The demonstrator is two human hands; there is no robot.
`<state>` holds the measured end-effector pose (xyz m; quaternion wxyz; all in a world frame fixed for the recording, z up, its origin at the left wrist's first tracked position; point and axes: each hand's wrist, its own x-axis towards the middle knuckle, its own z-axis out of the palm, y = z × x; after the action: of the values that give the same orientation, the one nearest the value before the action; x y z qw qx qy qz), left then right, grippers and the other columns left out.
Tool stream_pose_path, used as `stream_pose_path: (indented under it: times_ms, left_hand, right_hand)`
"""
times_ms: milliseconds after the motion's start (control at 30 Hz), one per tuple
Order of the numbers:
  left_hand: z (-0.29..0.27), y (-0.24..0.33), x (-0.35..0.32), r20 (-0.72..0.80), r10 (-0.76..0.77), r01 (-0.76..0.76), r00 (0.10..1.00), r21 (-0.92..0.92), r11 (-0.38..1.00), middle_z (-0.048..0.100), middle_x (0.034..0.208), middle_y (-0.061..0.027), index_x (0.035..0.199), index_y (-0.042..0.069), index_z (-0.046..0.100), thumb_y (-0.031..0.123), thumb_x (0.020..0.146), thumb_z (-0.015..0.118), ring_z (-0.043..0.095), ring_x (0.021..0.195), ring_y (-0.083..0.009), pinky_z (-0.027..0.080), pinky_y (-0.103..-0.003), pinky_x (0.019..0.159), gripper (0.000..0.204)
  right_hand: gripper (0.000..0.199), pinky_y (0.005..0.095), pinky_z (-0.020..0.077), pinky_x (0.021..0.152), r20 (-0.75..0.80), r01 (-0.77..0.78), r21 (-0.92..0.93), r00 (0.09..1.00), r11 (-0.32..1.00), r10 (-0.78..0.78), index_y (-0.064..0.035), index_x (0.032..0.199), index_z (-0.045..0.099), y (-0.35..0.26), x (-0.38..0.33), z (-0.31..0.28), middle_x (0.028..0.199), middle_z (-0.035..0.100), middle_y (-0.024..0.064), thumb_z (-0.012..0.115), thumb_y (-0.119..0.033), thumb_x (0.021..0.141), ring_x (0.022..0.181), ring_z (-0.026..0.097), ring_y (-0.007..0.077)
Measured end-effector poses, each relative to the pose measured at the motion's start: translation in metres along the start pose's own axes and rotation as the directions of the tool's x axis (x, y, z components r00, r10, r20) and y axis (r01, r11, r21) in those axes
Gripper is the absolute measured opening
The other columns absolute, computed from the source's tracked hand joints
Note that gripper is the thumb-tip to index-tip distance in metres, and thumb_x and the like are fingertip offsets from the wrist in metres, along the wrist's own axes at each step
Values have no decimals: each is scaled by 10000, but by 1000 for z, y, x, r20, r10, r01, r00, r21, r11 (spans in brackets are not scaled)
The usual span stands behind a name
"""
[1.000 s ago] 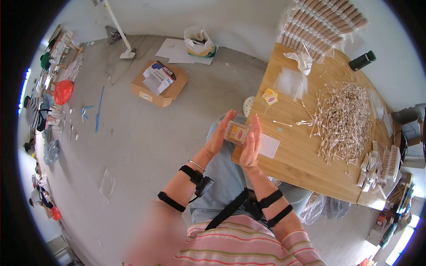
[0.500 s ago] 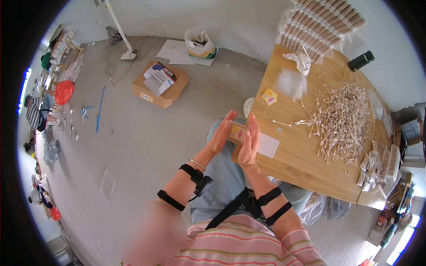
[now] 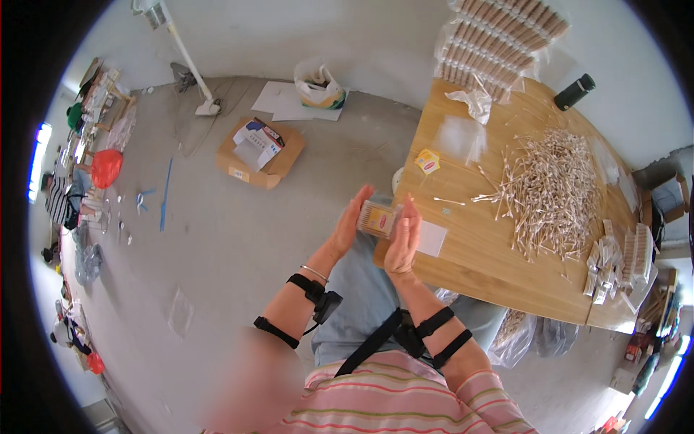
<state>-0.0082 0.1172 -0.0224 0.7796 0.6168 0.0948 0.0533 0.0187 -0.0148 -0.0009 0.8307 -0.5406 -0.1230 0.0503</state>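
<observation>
A small clear pack of cotton swabs (image 3: 377, 220) with a yellow label is squeezed between my two palms, over my lap at the table's near left corner. My left hand (image 3: 350, 226) presses on its left side, fingers straight and together. Against its right side lies my right hand (image 3: 403, 244), also with straight fingers. A white card (image 3: 431, 239) rests on the wooden table (image 3: 491, 271) just right of my right hand. Farther back are yellow labels (image 3: 428, 162), a single cotton swab (image 3: 450, 201) and clear plastic bags (image 3: 460, 139).
A large heap of loose cotton swabs (image 3: 555, 192) covers the table's right part. Stacked swab packs (image 3: 499, 50) stand at the back, beside a dark bottle (image 3: 575, 92). On the floor lie an open cardboard box (image 3: 271, 170) and a white carrier bag (image 3: 318, 90). People sit far left.
The pack now lies more exposed between my palms, its label and swabs more visible, and my left hand has shifted slightly left. The whole view has turned a little.
</observation>
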Motion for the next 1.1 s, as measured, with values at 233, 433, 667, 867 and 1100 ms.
stream_pose_path:
  times_ms: [233, 433, 667, 867, 1100]
  left_hand:
    - [-5, -5, -2, 22, -58, 56, 998, 67, 996, 265, 1541, -136, 1499, 44, 219, 526, 1016, 205, 241, 1424, -242, 193, -360, 1161, 682]
    - [7, -2, 0, -220, 144, -19, 965, 486, 874, 376, 1459, -206, 1436, -23, 317, 376, 1002, 441, 319, 1382, -326, 264, -395, 1125, 602]
    - [111, 19, 6, 280, 448, -431, 849, 858, 279, 526, 1258, -186, 1222, -4, 533, 98, 840, 623, 451, 1223, -371, 364, -456, 1033, 405]
    - [146, -4, -1, 258, 447, -400, 856, 879, 259, 581, 938, -38, 940, 115, 656, 135, 799, 683, 535, 936, -281, 398, -423, 798, 144]
    - [145, -3, 1, 414, 392, -524, 822, 820, 232, 566, 838, -10, 811, 159, 635, 237, 795, 714, 535, 864, -239, 400, -386, 758, 112]
  right_hand:
    - [582, 415, 191, 1145, 127, 78, -363, 991, 929, -34, 31, 1470, 232, 9, 1, 5, 1496, 305, 239, 405, -272, 1004, 1427, 230, 334]
    - [467, 441, 297, 1096, 173, 255, -832, 963, 493, -206, 11, 1292, 485, -19, 34, -44, 1439, 371, 213, 570, -17, 833, 1332, 328, 416]
    - [143, 427, 426, 775, 194, 270, -929, 938, 254, -288, -58, 871, 637, -44, 40, -132, 899, 551, 94, 626, -6, 738, 901, 513, 321]
    - [189, 431, 432, 830, 242, 301, -898, 947, 320, -213, -53, 894, 610, -56, -5, -150, 975, 547, 114, 649, -21, 712, 955, 509, 335]
    - [440, 490, 343, 981, -76, -32, -984, 966, 174, -248, -100, 1219, 542, -76, 90, -144, 1277, 473, 123, 661, -182, 804, 1204, 400, 351]
